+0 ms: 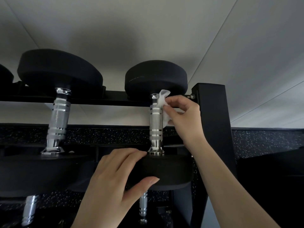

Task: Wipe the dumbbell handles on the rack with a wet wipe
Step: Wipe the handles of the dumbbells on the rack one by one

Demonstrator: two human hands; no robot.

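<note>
Black rack (212, 112), post at right of centre, rails crossing the middle of the frame. Keep the body square to it so both arms reach without leaning.

Right-hand dumbbell (156, 79) at frame centre, resting across the rails, near head low and far head high. Leave seated on the rails; no lifting needed, only steadying.

Neighbouring dumbbell (59, 69) at left, handle bare. Probably due a wipe later, judging from the task.

Left hand (115, 175), lower centre, curled over the near head, thumb beneath, fingers on top. Press firmly enough to stop the weight rolling while the handle is rubbed.

Right hand (182, 112), centre right, pinching the wet wipe against the handle's right side. Better to wrap the cloth fully round and twist while sliding along the length.

Chrome handle (155, 122), centre of frame, knurled with smooth bands. Work into the knurling, then the flared collars at both ends.

Wet wipe (162, 99), bunched at the handle's upper end, touching the metal. Unfold for more contact; refold to a fresh face if soiled.
</note>
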